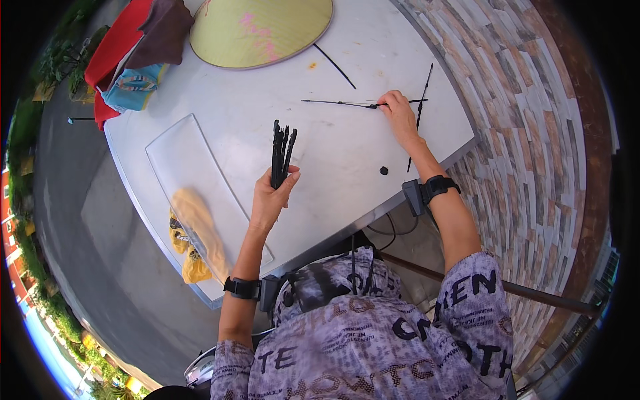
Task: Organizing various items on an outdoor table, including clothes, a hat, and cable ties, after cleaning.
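My left hand (274, 195) grips a bundle of short black rods (281, 152), their uneven ends pointing away from me. Farther right, my right hand (398, 117) has its fingertips closed on a thin black jointed rod (345, 103) lying crosswise on the table. Another thin jointed rod (419, 120) lies close to that hand, crossing the first one's right end. A plain black rod (336, 67) extends from the edge of a conical hat. Between my hands and the near edge sits a small black piece (384, 170).
The white table (330, 200) has a metal edge. A clear plastic sheet or tray (200, 165) lies left, with yellow cloth (196, 265) by it. The conical hat (260, 30) and piled red, brown and blue cloth (135, 60) are at the far side.
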Demonstrator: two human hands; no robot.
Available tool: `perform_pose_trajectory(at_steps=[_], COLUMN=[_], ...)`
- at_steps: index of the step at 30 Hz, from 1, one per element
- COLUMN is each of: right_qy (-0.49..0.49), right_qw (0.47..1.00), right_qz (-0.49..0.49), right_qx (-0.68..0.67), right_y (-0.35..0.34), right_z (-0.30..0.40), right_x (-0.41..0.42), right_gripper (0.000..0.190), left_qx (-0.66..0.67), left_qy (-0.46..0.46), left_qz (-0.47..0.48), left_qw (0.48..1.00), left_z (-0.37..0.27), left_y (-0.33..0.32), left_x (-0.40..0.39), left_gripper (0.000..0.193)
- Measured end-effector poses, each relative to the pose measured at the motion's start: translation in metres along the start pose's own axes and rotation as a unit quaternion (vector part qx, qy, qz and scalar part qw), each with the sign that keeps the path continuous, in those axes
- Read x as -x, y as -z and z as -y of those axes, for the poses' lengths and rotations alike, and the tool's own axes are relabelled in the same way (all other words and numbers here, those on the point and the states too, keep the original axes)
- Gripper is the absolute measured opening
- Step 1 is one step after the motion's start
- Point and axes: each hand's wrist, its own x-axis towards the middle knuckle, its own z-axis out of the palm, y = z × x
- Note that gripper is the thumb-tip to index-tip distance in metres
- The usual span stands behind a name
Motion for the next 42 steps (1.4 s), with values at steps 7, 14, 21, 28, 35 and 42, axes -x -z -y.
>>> perform_pose_trajectory(at_steps=[7, 14, 21, 28, 35, 42], right_qy=[0.104, 0.078, 0.097, -0.075, -0.159, -0.183], right_qw=[0.979, 0.958, 0.958, 0.895, 0.778, 0.804], right_qz=[0.130, 0.138, 0.156, 0.106, 0.085, 0.152], right_qx=[-0.114, -0.238, -0.219, -0.427, -0.602, -0.545], right_y=[0.004, 0.013, 0.028, 0.018, -0.009, 0.000], right_z=[0.088, 0.128, 0.149, 0.159, 0.171, 0.164], right_x=[0.030, 0.040, 0.046, 0.054, 0.065, 0.070], right_gripper=[0.007, 0.009, 0.013, 0.011, 0.013, 0.020], left_qx=[-0.127, -0.200, -0.208, -0.076, 0.048, 0.078], left_qy=[-0.216, -0.283, -0.326, -0.088, -0.041, -0.020], left_qz=[-0.113, -0.153, -0.207, -0.079, 0.045, 0.075], left_qw=[0.962, 0.926, 0.898, 0.990, 0.997, 0.994], left_z=[-0.012, -0.015, -0.032, -0.013, -0.002, 0.006], left_y=[0.014, 0.030, 0.040, 0.026, -0.012, -0.016], left_x=[-0.008, -0.004, 0.008, 0.015, 0.013, 0.010], left_gripper=[0.024, 0.023, 0.019, 0.023, 0.028, 0.019])
